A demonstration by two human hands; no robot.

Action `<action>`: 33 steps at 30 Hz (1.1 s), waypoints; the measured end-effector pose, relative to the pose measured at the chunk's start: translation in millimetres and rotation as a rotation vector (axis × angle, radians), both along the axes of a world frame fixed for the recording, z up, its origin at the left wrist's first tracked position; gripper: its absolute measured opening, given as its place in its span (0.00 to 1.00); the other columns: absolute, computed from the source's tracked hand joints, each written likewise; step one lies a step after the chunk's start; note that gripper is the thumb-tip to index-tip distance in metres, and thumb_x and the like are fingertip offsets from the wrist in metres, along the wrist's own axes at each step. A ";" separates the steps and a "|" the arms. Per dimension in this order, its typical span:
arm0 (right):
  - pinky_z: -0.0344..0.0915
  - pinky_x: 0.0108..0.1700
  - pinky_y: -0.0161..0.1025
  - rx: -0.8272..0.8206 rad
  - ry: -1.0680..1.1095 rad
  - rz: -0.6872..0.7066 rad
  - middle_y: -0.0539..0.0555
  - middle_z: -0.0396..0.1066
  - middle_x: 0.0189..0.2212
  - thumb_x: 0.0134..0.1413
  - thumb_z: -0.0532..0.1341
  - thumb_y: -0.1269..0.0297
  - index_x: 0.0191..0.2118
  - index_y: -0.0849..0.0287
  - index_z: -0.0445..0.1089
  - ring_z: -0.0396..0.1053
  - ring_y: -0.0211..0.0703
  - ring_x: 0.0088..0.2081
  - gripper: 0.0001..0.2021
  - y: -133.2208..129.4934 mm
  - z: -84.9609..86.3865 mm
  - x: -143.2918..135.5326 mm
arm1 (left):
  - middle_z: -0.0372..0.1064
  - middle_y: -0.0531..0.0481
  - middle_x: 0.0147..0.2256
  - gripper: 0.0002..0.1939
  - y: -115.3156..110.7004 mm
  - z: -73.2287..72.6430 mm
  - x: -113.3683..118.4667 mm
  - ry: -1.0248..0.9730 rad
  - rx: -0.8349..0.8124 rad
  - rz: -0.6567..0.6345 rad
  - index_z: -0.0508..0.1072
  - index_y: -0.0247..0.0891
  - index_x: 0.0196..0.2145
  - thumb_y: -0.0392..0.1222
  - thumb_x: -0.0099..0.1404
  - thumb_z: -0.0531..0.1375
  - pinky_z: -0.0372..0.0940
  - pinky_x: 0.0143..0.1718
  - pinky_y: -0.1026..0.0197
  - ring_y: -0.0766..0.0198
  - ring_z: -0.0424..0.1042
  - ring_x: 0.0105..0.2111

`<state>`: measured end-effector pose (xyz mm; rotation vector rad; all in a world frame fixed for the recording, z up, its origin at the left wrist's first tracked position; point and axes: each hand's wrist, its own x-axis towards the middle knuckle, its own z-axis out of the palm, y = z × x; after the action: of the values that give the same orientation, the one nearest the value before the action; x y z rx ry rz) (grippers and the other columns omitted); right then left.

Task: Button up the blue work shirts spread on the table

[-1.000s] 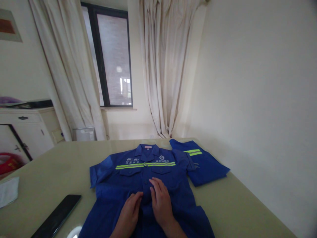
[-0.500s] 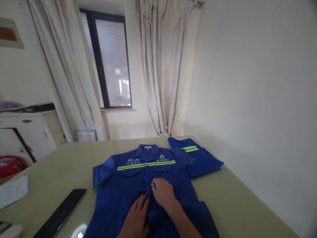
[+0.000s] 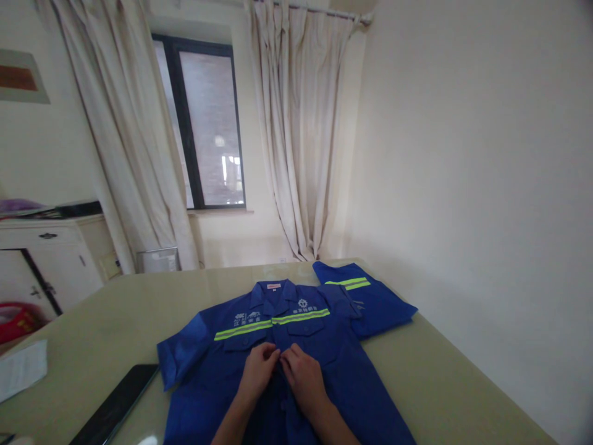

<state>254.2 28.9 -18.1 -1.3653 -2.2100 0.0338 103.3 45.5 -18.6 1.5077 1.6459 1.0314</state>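
Observation:
A blue short-sleeved work shirt lies front side up, its collar pointing away from me. Across its chest runs a yellow-green reflective stripe, with pale lettering and emblems above. Over the front opening, just below the stripe, my left hand pinches the shirt's edge. My right hand is closed on the same front edge, its fingertips close to the left ones. Whether a button sits between the fingertips is hidden. Beyond the right sleeve lies a folded blue garment with a similar stripe, partly under the shirt.
The pale green table meets the wall on the right. A long black object and a white paper lie to the left. A white cabinet, a red container and long curtains stand beyond.
My left hand has moved up and forward along the shirt's opening to meet the right hand. The shirt's left-hand sleeve has spread further outward. The view has tilted slightly upward.

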 end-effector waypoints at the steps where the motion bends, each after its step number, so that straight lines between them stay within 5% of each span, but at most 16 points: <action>1: 0.61 0.33 0.32 -0.005 0.024 0.013 0.48 0.74 0.35 0.67 0.59 0.70 0.37 0.53 0.72 0.76 0.38 0.34 0.07 0.6 -0.5 1.1 | 0.80 0.45 0.30 0.20 -1.7 -3.0 0.9 -0.029 0.020 0.007 0.78 0.38 0.33 0.58 0.59 0.59 0.69 0.34 0.57 0.52 0.78 0.32; 5: 0.61 0.33 0.31 0.057 0.037 0.101 0.48 0.74 0.34 0.69 0.57 0.68 0.37 0.53 0.72 0.74 0.37 0.33 0.09 3.1 -1.5 0.4 | 0.81 0.43 0.36 0.24 -7.7 -9.1 -2.4 -0.150 0.090 0.055 0.80 0.38 0.35 0.63 0.56 0.60 0.70 0.44 0.53 0.49 0.79 0.39; 9: 0.59 0.31 0.32 0.136 0.025 0.159 0.48 0.74 0.34 0.72 0.54 0.65 0.38 0.53 0.72 0.73 0.37 0.30 0.11 5.8 -4.3 -6.0 | 0.81 0.43 0.33 0.30 -2.6 -9.5 -5.0 -0.268 0.084 0.078 0.81 0.36 0.33 0.69 0.51 0.63 0.72 0.42 0.53 0.49 0.79 0.37; 13: 0.58 0.30 0.33 0.152 0.089 0.071 0.49 0.74 0.33 0.74 0.51 0.62 0.36 0.53 0.72 0.73 0.37 0.29 0.15 9.8 -10.1 -10.1 | 0.80 0.45 0.31 0.32 0.9 -7.7 -4.0 -0.338 0.086 0.085 0.81 0.35 0.32 0.71 0.50 0.65 0.72 0.39 0.55 0.51 0.78 0.35; 19: 0.58 0.31 0.32 0.045 0.124 -0.018 0.48 0.75 0.32 0.71 0.57 0.63 0.33 0.54 0.72 0.74 0.38 0.30 0.12 13.3 -12.3 -3.5 | 0.80 0.46 0.30 0.29 -5.9 -2.8 -1.2 -0.357 0.093 0.063 0.80 0.36 0.31 0.68 0.51 0.66 0.70 0.39 0.56 0.51 0.77 0.35; 33: 0.64 0.40 0.29 -0.145 0.270 0.114 0.48 0.75 0.36 0.67 0.58 0.70 0.40 0.51 0.75 0.76 0.38 0.37 0.09 1.4 -1.9 3.4 | 0.76 0.50 0.26 0.30 -9.2 -6.2 0.7 -0.369 0.079 0.045 0.80 0.36 0.31 0.70 0.53 0.65 0.67 0.31 0.60 0.57 0.73 0.29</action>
<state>257.6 30.3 -19.9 -1.2263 -2.0850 0.4039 104.1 36.3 -24.8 1.2421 1.3963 1.3242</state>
